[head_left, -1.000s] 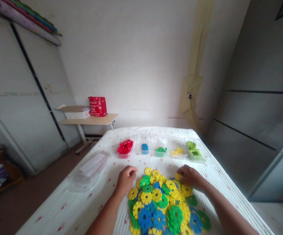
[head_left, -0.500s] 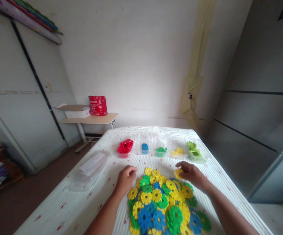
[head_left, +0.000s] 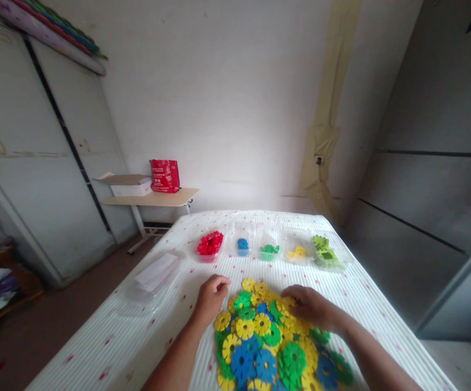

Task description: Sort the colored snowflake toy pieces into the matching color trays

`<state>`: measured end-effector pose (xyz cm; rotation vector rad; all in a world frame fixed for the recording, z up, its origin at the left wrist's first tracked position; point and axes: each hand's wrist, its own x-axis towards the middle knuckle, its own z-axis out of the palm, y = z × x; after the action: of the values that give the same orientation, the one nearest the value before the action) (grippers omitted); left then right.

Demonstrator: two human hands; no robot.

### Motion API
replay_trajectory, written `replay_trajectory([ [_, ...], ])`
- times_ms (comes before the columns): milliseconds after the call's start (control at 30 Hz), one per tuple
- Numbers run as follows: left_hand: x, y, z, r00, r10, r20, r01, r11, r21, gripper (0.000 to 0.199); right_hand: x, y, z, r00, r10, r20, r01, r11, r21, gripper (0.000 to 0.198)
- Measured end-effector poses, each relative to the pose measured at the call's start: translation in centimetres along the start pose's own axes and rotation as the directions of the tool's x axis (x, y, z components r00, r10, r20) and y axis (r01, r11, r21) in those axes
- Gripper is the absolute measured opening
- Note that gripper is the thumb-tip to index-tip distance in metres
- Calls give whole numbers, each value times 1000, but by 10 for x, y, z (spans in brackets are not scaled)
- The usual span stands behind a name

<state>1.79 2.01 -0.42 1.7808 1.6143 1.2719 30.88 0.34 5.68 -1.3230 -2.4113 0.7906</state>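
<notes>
A heap of flower-shaped plastic snowflake discs (head_left: 265, 365) in yellow, green and blue lies on the table in front of me. My right hand (head_left: 312, 305) is over its upper right side, fingers bent down onto the yellow discs. A yellow snowflake disc (head_left: 287, 305) shows at those fingertips, partly covered by the hand. To the left of the heap, my left hand (head_left: 213, 296) rests on the cloth with its fingers curled in, and nothing shows in them.
Clear tubs across the table hold red pieces (head_left: 211, 244), blue pieces (head_left: 242, 245), green pieces (head_left: 269, 250), yellow pieces (head_left: 298, 251) and light green pieces (head_left: 324, 250). Clear plastic with white paper (head_left: 157, 271) lies left. Behind, a side table (head_left: 170, 197) carries a red bag (head_left: 165, 176).
My right hand has moved left and down from the heap's far right edge onto the yellow discs. The yellow disc at its fingertips has left its earlier spot. My left hand stays in place.
</notes>
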Motion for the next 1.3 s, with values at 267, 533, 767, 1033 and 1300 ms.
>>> replay_trajectory([
  [267, 2, -1, 0, 1000, 14, 2, -14, 1000, 8, 17, 0, -3, -4, 996, 77, -38, -70, 985, 160, 14],
  [533, 1, 0, 0, 1000, 18, 5, -18, 1000, 12, 18, 8, 23, -17, 962, 203, -184, -27, 740, 672, 30],
  [767, 2, 1, 0, 1000, 16, 2, -16, 1000, 20, 17, 35, 39, -34, 696, 473, -540, 152, 637, 755, 33],
  [1033, 1, 1, -1, 1000, 7, 5, -7, 1000, 22, 17, 31, 45, -30, 718, 473, -511, 5, 731, 683, 39],
  [1300, 1, 0, 0, 1000, 8, 13, -8, 1000, 9, 18, 9, 38, -29, 937, 274, -218, -147, 874, 463, 19],
])
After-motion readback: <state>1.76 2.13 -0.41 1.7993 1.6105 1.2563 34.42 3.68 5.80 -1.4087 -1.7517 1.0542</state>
